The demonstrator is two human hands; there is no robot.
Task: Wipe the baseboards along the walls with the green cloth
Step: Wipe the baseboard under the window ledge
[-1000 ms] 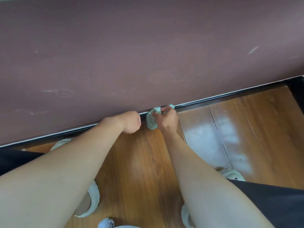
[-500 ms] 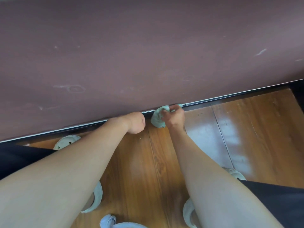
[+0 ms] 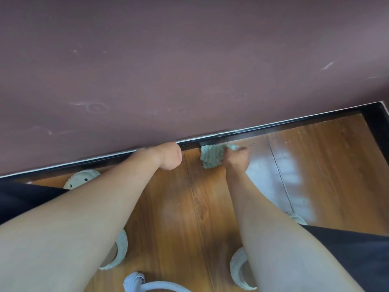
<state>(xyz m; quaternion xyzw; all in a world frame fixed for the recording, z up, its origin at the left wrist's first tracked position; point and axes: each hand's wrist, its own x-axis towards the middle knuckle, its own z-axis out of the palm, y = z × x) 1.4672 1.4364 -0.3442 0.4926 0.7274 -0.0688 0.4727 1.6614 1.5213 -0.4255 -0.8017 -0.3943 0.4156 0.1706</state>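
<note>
A black baseboard (image 3: pixel 284 126) with a pale top edge runs along the foot of the maroon wall (image 3: pixel 189 60), sloping up to the right. My right hand (image 3: pixel 236 159) grips the pale green cloth (image 3: pixel 211 155) and holds it against the baseboard just right of centre. The cloth hangs down onto the wooden floor (image 3: pixel 326 175). My left hand (image 3: pixel 170 155) is a closed fist holding nothing, resting at the baseboard a little left of the cloth.
Pale slippers (image 3: pixel 81 179) (image 3: pixel 240 268) and dark trouser legs frame the bottom corners. A white neck fan (image 3: pixel 143 284) hangs at the bottom edge. At the far right the baseboard meets a black corner (image 3: pixel 376 123). Glare lies on the floor to the right.
My right hand has slid the cloth to the right along the baseboard, and the cloth now hangs more spread out. My left fist followed slightly right.
</note>
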